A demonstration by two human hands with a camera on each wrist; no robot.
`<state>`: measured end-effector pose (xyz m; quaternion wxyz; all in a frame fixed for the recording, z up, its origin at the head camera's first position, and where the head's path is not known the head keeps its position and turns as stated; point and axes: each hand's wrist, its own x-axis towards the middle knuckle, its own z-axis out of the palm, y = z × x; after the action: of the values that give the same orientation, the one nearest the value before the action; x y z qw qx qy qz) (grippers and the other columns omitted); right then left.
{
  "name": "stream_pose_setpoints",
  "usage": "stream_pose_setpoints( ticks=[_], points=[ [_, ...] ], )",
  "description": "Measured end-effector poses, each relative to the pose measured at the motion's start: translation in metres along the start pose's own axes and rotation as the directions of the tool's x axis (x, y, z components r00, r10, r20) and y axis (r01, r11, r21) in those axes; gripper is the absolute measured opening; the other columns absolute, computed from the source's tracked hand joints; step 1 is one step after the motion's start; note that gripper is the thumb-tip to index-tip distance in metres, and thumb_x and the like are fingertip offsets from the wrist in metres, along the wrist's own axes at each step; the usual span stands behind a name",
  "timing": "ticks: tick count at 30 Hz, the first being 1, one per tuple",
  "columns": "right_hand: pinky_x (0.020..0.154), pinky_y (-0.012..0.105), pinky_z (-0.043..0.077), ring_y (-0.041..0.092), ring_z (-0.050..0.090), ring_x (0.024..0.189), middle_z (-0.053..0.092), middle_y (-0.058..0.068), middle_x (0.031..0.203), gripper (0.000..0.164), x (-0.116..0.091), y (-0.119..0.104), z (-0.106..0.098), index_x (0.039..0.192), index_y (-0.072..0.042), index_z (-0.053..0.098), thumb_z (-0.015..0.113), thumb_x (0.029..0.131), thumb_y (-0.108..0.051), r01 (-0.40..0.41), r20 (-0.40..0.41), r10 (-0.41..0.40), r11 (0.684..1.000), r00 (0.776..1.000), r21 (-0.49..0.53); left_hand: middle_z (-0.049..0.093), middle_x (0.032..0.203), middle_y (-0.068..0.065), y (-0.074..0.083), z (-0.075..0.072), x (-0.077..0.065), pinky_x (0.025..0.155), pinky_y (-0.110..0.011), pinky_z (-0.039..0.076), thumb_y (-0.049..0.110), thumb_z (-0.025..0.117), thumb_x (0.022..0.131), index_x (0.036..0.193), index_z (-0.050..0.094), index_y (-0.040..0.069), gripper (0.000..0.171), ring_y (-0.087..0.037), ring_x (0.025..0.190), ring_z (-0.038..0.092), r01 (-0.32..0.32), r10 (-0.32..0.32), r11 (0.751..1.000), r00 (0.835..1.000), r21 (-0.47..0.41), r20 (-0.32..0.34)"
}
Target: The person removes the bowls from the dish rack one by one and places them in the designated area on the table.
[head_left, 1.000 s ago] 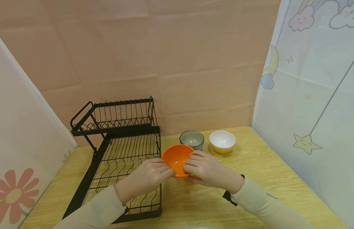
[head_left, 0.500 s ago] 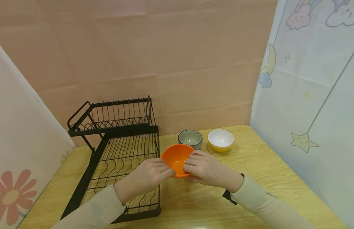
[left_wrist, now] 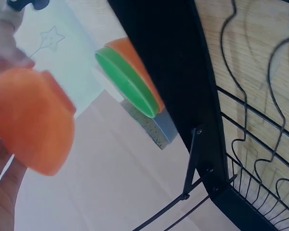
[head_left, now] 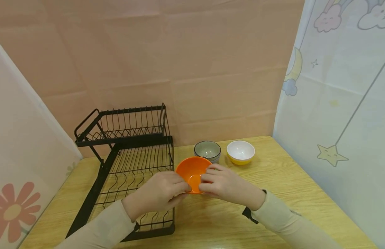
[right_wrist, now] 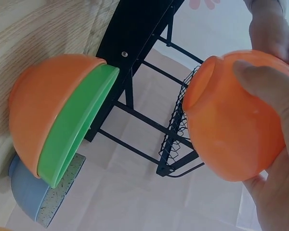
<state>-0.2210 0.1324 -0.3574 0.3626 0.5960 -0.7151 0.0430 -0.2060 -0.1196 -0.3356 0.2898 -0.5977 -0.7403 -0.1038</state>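
Note:
Both hands hold an orange bowl (head_left: 191, 169) above the table, its inside tilted toward the head camera. My left hand (head_left: 158, 193) grips the bowl's left rim, with fingers over the edge and thumb below. On the opposite side my right hand (head_left: 226, 183) holds it, fingers reaching inside; the right wrist view shows the right thumb (right_wrist: 265, 82) pressed on the outer wall. Beneath it on the table stands another bowl (right_wrist: 72, 115), orange outside with a green rim, mostly hidden in the head view. A grey-green speckled bowl (head_left: 208, 150) stands behind.
A black two-tier dish rack (head_left: 130, 173) stands to the left, close to the left forearm. A yellow bowl with a white inside (head_left: 241, 152) sits at the back right of the wooden table (head_left: 289, 180). Cloth walls enclose the back and sides.
The left hand has shifted its fingers on the rim, and its thumb now shows lower, below the bowl. The orange bowl and right hand stay nearly in place.

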Motion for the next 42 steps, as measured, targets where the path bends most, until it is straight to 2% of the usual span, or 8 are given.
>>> stream_pose_setpoints(
  ticks=[6,11,15,18,22,24,33,42],
  points=[
    [0.085,0.030,0.048,0.014,0.056,0.077,0.060,-0.006,0.083,0.016,-0.002,-0.001,0.000,0.084,-0.017,0.057,0.074,0.083,-0.018,-0.013,0.045,0.014,1.000,0.999,-0.024,0.071,0.093,0.005,-0.006,-0.017,0.004,0.083,-0.027,0.054,0.013,0.072,0.085,0.097,0.069,0.013,0.012,-0.009,0.086,0.066,0.196,-0.200,0.978,0.978,-0.078,-0.051],
    [0.086,0.030,0.047,0.013,0.058,0.078,0.059,-0.005,0.082,0.014,-0.003,0.000,0.002,0.084,-0.017,0.057,0.071,0.085,-0.017,-0.016,0.045,0.017,1.000,0.999,-0.012,0.071,0.100,0.002,-0.012,-0.031,0.005,0.080,-0.031,0.057,0.016,0.068,0.091,0.103,0.067,0.014,0.012,-0.015,0.093,0.068,0.506,-0.506,0.862,0.862,0.021,0.029],
    [0.085,0.030,0.047,0.013,0.057,0.077,0.059,-0.005,0.082,0.013,-0.004,0.001,0.003,0.084,-0.016,0.057,0.070,0.086,-0.018,-0.009,0.027,0.009,1.000,1.000,-0.005,0.071,0.101,0.002,-0.016,-0.033,0.002,0.073,-0.032,0.057,0.022,0.064,0.094,0.104,0.067,0.016,0.012,-0.015,0.089,0.068,0.673,-0.671,0.735,0.706,0.079,0.227],
    [0.086,0.030,0.048,0.013,0.057,0.077,0.059,-0.005,0.082,0.014,-0.005,0.001,0.003,0.084,-0.015,0.057,0.071,0.086,-0.020,-0.010,0.033,0.010,1.000,0.999,-0.012,0.070,0.101,0.001,-0.019,-0.029,-0.005,0.072,-0.035,0.056,0.027,0.062,0.095,0.110,0.065,0.015,0.019,-0.016,0.086,0.067,0.758,-0.707,0.645,0.541,0.099,0.456],
    [0.086,0.029,0.048,0.012,0.056,0.077,0.059,-0.006,0.082,0.017,-0.006,0.001,0.003,0.084,-0.016,0.057,0.073,0.086,-0.022,-0.016,0.051,0.017,1.000,0.999,-0.020,0.069,0.106,-0.002,-0.022,-0.025,-0.018,0.081,-0.042,0.054,0.033,0.064,0.093,0.119,0.062,0.013,0.033,-0.019,0.092,0.066,0.827,-0.592,0.549,0.284,0.120,0.754],
    [0.085,0.029,0.047,0.012,0.056,0.077,0.059,-0.006,0.082,0.017,-0.006,0.001,0.003,0.083,-0.016,0.057,0.073,0.085,-0.022,-0.017,0.053,0.018,1.000,0.998,-0.018,0.068,0.109,-0.002,-0.022,-0.022,-0.024,0.087,-0.044,0.052,0.034,0.065,0.093,0.121,0.061,0.014,0.035,-0.020,0.098,0.065,0.845,-0.514,0.524,0.214,0.107,0.831],
    [0.083,0.029,0.047,0.012,0.056,0.077,0.059,-0.006,0.081,0.023,-0.009,0.005,0.001,0.084,-0.016,0.057,0.079,0.078,-0.020,-0.040,0.044,0.040,0.999,0.998,-0.013,0.067,0.110,0.000,-0.021,-0.014,-0.033,0.090,-0.045,0.050,0.036,0.064,0.093,0.127,0.059,0.015,0.040,-0.019,0.101,0.064,0.860,-0.468,0.501,0.170,0.102,0.867],
    [0.078,0.032,0.048,0.014,0.055,0.072,0.056,-0.005,0.077,0.036,-0.022,0.032,-0.015,0.085,-0.014,0.057,0.086,0.065,-0.014,-0.131,0.039,0.136,0.986,0.990,-0.106,0.065,0.115,-0.001,-0.024,-0.013,-0.034,0.091,-0.046,0.049,0.036,0.063,0.093,0.128,0.058,0.016,0.040,-0.021,0.106,0.063,0.863,-0.452,0.497,0.171,0.088,0.876]
  ],
)
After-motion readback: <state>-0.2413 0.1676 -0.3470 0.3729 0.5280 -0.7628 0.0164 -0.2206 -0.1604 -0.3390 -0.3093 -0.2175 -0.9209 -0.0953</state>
